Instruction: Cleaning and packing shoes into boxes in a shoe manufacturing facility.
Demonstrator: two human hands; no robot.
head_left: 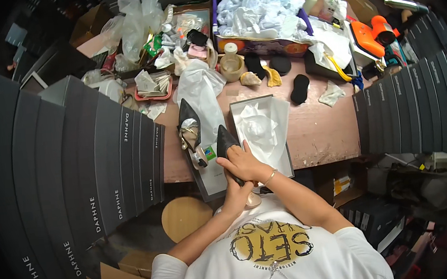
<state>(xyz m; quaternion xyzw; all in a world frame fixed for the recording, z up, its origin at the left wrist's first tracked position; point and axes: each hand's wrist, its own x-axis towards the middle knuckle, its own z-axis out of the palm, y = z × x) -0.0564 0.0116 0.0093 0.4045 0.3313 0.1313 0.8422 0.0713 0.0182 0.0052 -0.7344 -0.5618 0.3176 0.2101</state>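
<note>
My left hand (236, 196) is wrapped round the heel end of a black pointed shoe (225, 137), held in front of my chest with its toe pointing away. My right hand (244, 162) grips the same shoe from above, its fingertips at the opening and partly hidden inside. The matching black shoe (187, 110) lies to the left, with pale stuffing in it and a light-coloured strap. Beneath it is a grey box part (213, 184) with a white inside. On the right, an open shoebox (235, 106) holds white tissue paper (259, 128).
Tall stacks of dark shoeboxes (83, 164) rise at the left, with more boxes (411, 108) at the right. Crumpled white paper (260, 15) fills a carton at the back. A jar (231, 66), black pads (299, 89) and an orange tool (369, 36) lie farther off.
</note>
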